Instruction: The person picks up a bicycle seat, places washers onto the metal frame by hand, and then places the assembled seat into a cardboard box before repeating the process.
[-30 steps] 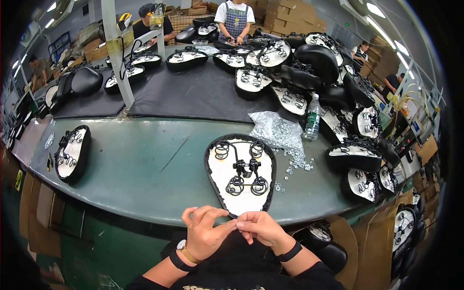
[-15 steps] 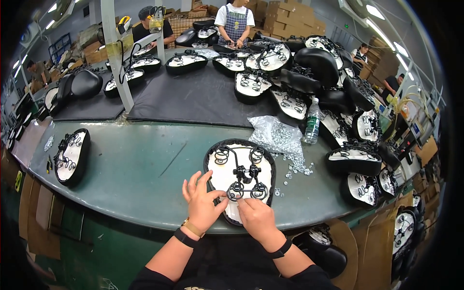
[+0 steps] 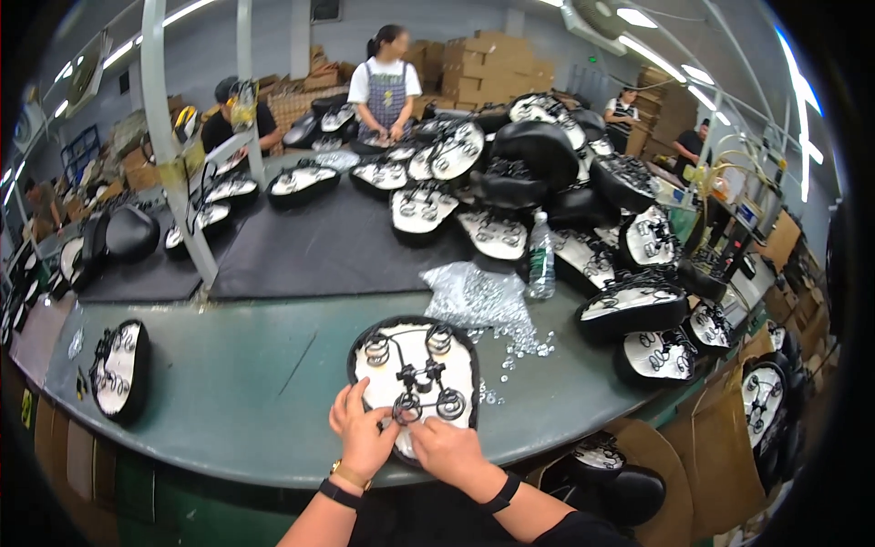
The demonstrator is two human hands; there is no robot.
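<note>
An upturned bicycle saddle (image 3: 378, 365) lies in front of me, its white underside facing up and its black rim around it. Black coil springs (image 3: 439, 341) and a wire frame with a central clamp (image 3: 422, 376) sit on it. My left hand (image 3: 363, 436) is at the saddle's near left side, thumb and forefinger pinched together by the near left spring (image 3: 407, 407). Close beside them, my right hand (image 3: 448, 450) has its fingers drawn together at the same spring. Whatever small thing is between the fingertips is hidden.
Beyond the saddle lies a clear plastic bag of small metal nuts (image 3: 478, 296), with loose nuts (image 3: 529, 345) spilled beside it. A plastic bottle (image 3: 541, 260) stands by piled saddles (image 3: 629, 305). Another saddle (image 3: 118, 369) lies far left. Co-workers (image 3: 385, 91) stand across the table.
My view has tilted up, so the scene sits lower and further left. My left hand's fingers have drawn in from a spread pose toward the near left spring; the right hand stays there.
</note>
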